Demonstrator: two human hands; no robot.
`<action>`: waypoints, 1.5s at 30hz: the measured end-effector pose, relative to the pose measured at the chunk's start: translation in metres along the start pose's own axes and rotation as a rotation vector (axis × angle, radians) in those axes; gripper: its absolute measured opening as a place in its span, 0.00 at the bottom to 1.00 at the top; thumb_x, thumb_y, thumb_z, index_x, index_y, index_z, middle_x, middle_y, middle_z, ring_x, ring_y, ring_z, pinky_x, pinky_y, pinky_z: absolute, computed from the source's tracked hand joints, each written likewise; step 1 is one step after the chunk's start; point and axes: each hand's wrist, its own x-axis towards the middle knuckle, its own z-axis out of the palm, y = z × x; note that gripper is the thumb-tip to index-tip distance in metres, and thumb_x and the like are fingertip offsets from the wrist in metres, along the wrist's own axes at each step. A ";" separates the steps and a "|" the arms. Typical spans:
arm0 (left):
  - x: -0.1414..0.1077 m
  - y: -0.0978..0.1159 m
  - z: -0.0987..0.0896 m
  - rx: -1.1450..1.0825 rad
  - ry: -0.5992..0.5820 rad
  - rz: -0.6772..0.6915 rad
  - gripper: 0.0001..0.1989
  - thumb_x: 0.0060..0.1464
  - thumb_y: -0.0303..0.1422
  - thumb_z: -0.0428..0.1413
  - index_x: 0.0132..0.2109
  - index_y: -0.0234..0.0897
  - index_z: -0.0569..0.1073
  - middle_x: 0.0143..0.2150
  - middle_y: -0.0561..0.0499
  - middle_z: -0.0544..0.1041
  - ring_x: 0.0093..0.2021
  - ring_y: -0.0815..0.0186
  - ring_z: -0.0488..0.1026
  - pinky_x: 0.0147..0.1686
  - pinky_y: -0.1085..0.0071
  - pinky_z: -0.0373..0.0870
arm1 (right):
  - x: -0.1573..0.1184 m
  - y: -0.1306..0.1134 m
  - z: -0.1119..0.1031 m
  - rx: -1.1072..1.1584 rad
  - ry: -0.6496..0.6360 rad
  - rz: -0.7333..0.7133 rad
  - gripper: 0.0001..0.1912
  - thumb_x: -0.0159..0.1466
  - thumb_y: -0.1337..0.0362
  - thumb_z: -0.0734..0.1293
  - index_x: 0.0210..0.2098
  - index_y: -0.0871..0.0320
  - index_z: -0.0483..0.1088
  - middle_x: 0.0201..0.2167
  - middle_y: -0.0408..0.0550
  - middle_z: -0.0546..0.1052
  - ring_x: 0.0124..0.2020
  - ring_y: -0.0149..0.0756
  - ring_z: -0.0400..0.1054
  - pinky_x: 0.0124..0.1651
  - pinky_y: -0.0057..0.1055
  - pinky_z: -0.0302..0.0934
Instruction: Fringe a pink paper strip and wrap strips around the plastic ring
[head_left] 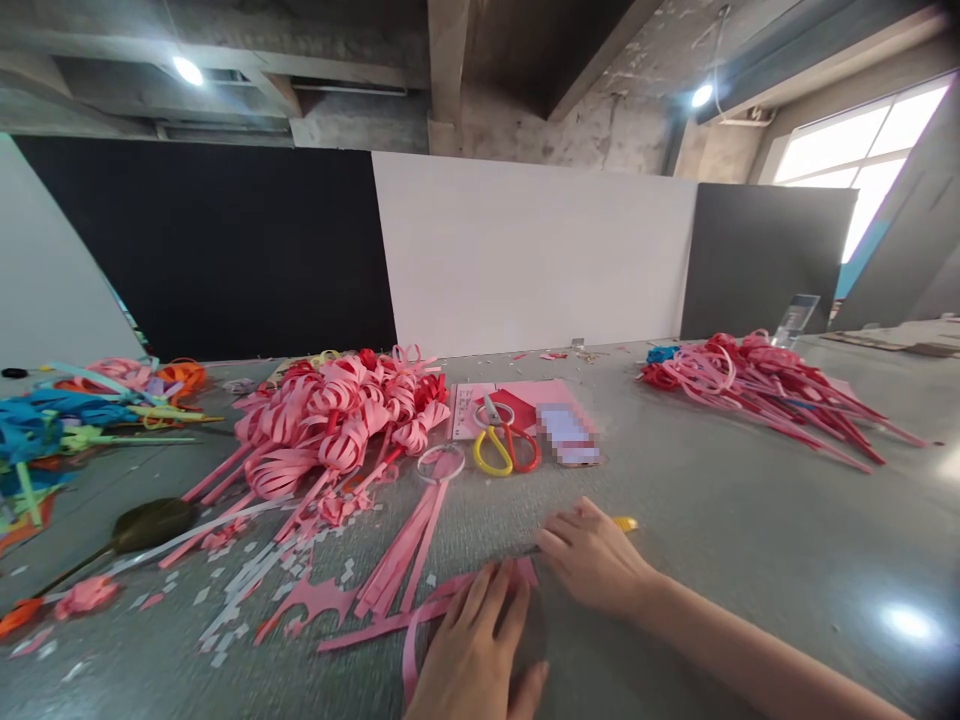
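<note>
the pink paper strips (442, 605) lie on the grey table (720, 530) beneath the left hand (476, 640), its fingers laid out flat and slightly parted. the right hand (592, 560) is curled around what looks like a yellow-handled cutter (625, 523), a dark tip near the paper's right end; the exact pinch is hidden. doing this well calls for even pressure from the left fingertips, clear of the tip's line, and a low, steady cutter.

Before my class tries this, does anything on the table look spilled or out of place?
Yes: small white scraps lie strewn over the tabletop, left of the left hand, looking like unswept offcuts beside the bunched pink paper ribbons.
</note>
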 end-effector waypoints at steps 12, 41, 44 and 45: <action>0.000 -0.001 0.001 0.002 0.055 0.014 0.26 0.54 0.42 0.46 0.57 0.34 0.58 0.56 0.41 0.61 0.55 0.55 0.58 0.48 0.60 0.63 | 0.001 0.004 -0.003 -0.032 -0.108 -0.146 0.06 0.60 0.68 0.56 0.27 0.58 0.62 0.23 0.41 0.69 0.25 0.30 0.59 0.32 0.32 0.42; 0.001 0.000 0.001 0.023 0.033 0.008 0.27 0.54 0.44 0.44 0.56 0.31 0.58 0.57 0.40 0.61 0.55 0.55 0.58 0.48 0.60 0.63 | 0.004 0.004 -0.010 0.025 -0.205 -0.179 0.03 0.57 0.70 0.58 0.30 0.57 0.61 0.26 0.40 0.72 0.24 0.30 0.62 0.33 0.32 0.43; 0.001 0.000 0.003 0.020 0.058 0.016 0.27 0.55 0.44 0.44 0.56 0.31 0.58 0.56 0.40 0.61 0.55 0.55 0.58 0.47 0.60 0.64 | 0.005 0.005 -0.011 0.030 -0.212 -0.190 0.04 0.58 0.69 0.57 0.30 0.57 0.62 0.26 0.40 0.72 0.24 0.29 0.62 0.32 0.32 0.43; 0.001 0.000 0.003 0.014 0.072 0.016 0.27 0.55 0.44 0.45 0.56 0.32 0.57 0.56 0.40 0.61 0.55 0.55 0.58 0.47 0.60 0.63 | 0.005 0.005 -0.011 0.032 -0.216 -0.193 0.04 0.58 0.69 0.57 0.30 0.57 0.62 0.25 0.40 0.72 0.23 0.29 0.62 0.32 0.32 0.43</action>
